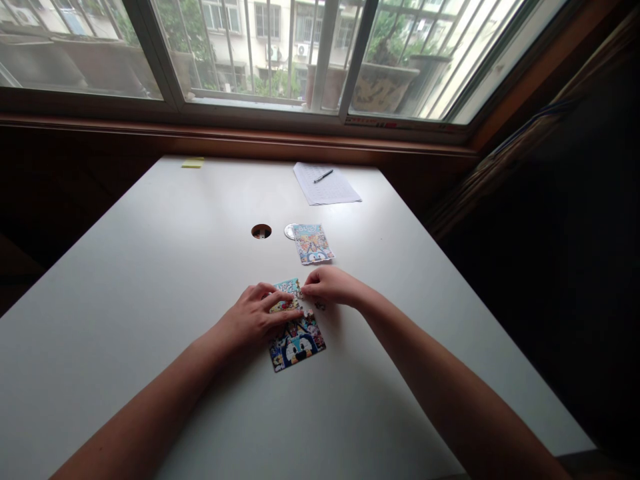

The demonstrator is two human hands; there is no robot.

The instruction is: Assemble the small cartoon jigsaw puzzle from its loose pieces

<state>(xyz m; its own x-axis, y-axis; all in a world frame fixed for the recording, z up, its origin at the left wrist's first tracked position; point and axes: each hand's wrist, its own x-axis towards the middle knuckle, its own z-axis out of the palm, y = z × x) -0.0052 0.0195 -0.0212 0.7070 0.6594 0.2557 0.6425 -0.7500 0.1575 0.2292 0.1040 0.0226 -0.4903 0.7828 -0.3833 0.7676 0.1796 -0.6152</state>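
A small colourful jigsaw puzzle (299, 347) with a blue cartoon dog's face lies on the white table. My left hand (257, 310) rests on its left side, with the fingers stretched across the pieces and hiding part of the picture. At the puzzle's upper right edge, my right hand (325, 283) is closed in a pinch on a small puzzle piece (301, 291), mostly covered by the fingertips. A loose puzzle piece (320, 306) lies just below the right hand. Farther back is a picture card (313, 243) with a matching design.
A round silver disc (289, 231) sits partly under the card, beside a cable hole (261, 231) in the table (200, 227). Toward the window lie paper sheets (330, 190) with a pen (323, 176) on them. A yellow slip (193, 163) lies at the far left edge.
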